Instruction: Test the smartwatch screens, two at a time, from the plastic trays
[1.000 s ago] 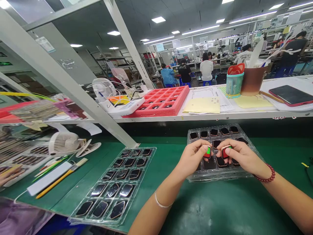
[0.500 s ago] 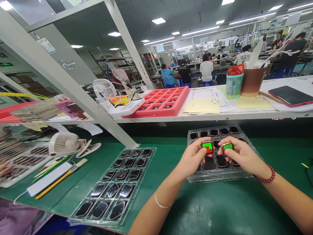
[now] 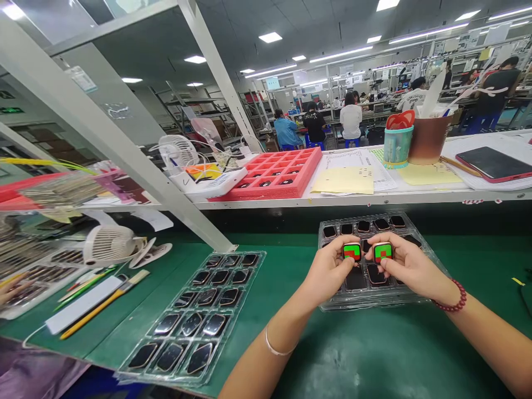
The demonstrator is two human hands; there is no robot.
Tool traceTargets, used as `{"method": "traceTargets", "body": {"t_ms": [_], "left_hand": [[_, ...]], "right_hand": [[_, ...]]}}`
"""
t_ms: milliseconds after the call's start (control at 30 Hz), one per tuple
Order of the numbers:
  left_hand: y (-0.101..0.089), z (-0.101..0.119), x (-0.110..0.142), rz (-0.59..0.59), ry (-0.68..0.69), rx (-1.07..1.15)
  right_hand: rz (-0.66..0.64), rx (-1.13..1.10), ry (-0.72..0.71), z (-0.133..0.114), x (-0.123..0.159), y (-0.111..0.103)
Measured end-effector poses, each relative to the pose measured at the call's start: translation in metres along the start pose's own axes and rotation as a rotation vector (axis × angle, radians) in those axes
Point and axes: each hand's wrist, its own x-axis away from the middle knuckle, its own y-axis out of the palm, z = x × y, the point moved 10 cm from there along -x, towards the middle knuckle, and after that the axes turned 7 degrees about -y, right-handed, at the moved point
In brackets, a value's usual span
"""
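Observation:
My left hand (image 3: 330,269) grips a smartwatch (image 3: 352,252) without a strap, its lit screen split into green and red. In my right hand (image 3: 409,263) is a second smartwatch (image 3: 383,253), also showing green with red blocks. Both thumbs rest at the lower part of the screens, and the two watches are side by side, slightly apart. Beneath them lies a clear plastic tray (image 3: 374,300) on what looks like a stack of trays, with dark-screened watches in its pockets. My hands hide part of it. To the left another clear tray (image 3: 189,310) holds several dark watches.
A white shelf (image 3: 399,198) crosses ahead, bearing a red foam tray (image 3: 270,191), papers, cups and a phone (image 3: 496,162). Left on the green bench (image 3: 137,313) are a brush (image 3: 106,305), a white bar (image 3: 85,303) and a small fan (image 3: 108,244). A co-worker's hand (image 3: 10,288) shows far left.
Red blocks have spread on both screens as the thumbs moved lower. The right watch has shifted slightly left and turned more toward me. At far left, the co-worker's hand has moved.

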Motion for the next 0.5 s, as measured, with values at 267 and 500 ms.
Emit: {"method": "traceTargets", "body": {"t_ms": [267,500], "left_hand": [[-0.0006,0.0059,0.0031,0.017,-0.01,0.051],[-0.0013,0.0062,0.0031,0.018,-0.011,0.049]], "right_hand": [[-0.018,0.031,-0.028,-0.0015,0.0002,-0.0014],[-0.026,0.058,-0.056,-0.0065,0.0004,0.0006]]}}
